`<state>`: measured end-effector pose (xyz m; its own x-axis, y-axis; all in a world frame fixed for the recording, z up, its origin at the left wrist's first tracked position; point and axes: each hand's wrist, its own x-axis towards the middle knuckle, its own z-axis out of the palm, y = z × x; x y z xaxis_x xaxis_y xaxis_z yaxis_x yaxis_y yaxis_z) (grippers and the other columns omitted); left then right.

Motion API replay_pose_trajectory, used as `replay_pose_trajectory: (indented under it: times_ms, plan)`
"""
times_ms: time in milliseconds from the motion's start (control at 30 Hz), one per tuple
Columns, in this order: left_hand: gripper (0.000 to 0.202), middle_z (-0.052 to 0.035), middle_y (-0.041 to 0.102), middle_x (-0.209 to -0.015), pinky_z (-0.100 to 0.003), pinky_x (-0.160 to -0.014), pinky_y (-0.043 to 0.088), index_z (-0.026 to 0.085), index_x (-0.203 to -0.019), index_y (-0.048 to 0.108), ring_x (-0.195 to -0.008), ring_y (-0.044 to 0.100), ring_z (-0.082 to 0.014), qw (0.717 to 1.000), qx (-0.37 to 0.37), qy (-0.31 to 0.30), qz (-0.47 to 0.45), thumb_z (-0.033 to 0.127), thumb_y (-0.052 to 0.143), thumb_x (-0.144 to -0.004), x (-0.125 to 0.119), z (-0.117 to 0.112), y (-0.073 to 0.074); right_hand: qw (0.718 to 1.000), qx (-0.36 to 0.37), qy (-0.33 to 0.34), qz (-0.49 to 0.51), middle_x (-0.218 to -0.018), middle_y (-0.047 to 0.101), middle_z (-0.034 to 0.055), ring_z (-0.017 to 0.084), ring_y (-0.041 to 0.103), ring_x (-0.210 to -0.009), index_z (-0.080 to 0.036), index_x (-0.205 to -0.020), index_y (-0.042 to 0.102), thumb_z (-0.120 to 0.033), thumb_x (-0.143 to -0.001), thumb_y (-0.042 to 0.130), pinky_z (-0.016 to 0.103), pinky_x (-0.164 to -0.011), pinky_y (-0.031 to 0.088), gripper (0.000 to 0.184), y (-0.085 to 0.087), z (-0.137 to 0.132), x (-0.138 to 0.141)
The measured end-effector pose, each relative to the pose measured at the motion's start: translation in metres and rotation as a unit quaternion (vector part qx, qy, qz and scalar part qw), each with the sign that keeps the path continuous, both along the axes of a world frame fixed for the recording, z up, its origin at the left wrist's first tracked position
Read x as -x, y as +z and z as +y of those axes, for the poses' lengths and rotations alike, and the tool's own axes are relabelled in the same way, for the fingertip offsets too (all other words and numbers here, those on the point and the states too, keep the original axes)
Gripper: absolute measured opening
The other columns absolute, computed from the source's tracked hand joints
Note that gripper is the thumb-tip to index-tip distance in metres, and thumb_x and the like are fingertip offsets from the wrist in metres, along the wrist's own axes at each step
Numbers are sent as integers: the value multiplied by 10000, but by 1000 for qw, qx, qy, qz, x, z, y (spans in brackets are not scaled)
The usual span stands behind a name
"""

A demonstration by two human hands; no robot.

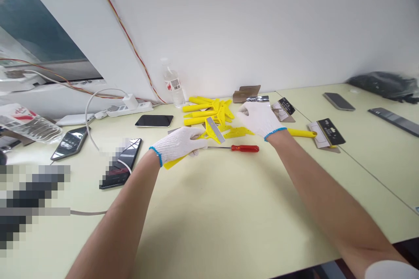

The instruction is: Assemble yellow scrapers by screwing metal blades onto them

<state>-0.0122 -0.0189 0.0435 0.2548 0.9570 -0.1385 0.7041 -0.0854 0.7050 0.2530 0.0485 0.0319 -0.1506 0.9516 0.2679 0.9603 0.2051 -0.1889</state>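
My left hand (183, 143), in a white knit glove with a blue cuff, is closed around the handle of a yellow scraper (207, 132). The scraper's grey metal blade tilts up at the right of the fingers. Just beside that hand lies a screwdriver (245, 148) with a red handle; its shaft runs left toward the fingertips. My right hand (262, 117), gloved alike, reaches over the table right of a heap of yellow scraper parts (209, 111). Its fingertips are hidden, and a shiny dark packet (257, 98) shows just beyond it.
A yellow handle (299, 133) and carded packages (327, 133) lie at the right. Along the wall stand a clear bottle (173, 85) and a brown cardboard piece (245, 93). Phones (154, 120), a power strip (131, 109) and a white cable (90, 124) occupy the left.
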Motion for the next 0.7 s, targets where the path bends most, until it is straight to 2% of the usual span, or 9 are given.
replay_pose_trajectory:
  times_ms: [67,167,267,367,467,600,700]
  plan:
    - [339,-59,701,-1046,-321,-762,610,124,-1146,694,-871,680,-170,1000,11,-16,11,437,678,-1015,4,1,2,999,28,-17,-26,-1064,791,147,251,685,-888,-136,-1118,799,-246,-907,597,314,-744,443,313,-4,7,-10]
    - [368,-33,676,-926,-275,-675,557,121,-1050,692,-759,630,-139,999,13,-23,18,486,682,-1000,8,4,3,993,108,-3,-56,-1165,783,163,281,713,-995,-141,-1148,815,-229,-883,655,318,-785,485,322,-11,12,-18]
    - [407,-16,642,-839,-238,-601,473,125,-983,679,-664,554,-108,1000,9,-20,21,532,692,-972,10,9,2,985,154,45,-63,-1136,792,123,265,719,-1016,-164,-1154,822,-230,-885,698,300,-825,507,303,-16,11,-16]
    - [415,-16,639,-786,-227,-576,421,138,-918,680,-635,523,-100,999,15,-25,25,551,717,-938,13,11,-1,975,172,124,-63,-1108,793,74,245,717,-1027,-215,-1114,824,-273,-865,764,286,-881,514,263,-22,11,-9]
    - [410,-20,657,-798,-237,-589,453,142,-943,686,-646,547,-106,999,23,-35,29,552,707,-949,17,11,-2,966,181,171,-67,-1119,779,90,281,707,-1061,-220,-1041,817,-307,-824,813,311,-885,522,233,-28,13,-2]
    - [372,-25,675,-789,-247,-605,485,150,-933,703,-663,588,-117,998,31,-45,30,518,751,-932,18,12,-3,968,181,163,-60,-1133,756,113,271,698,-1009,-195,-1015,773,-277,-850,768,304,-825,516,184,-33,16,1]
    - [357,-32,691,-866,-259,-645,540,141,-1006,705,-703,615,-119,998,37,-49,28,497,699,-986,17,13,-5,968,188,156,-52,-1041,744,101,237,679,-884,-188,-940,712,-267,-847,746,288,-740,481,127,-32,15,-1]
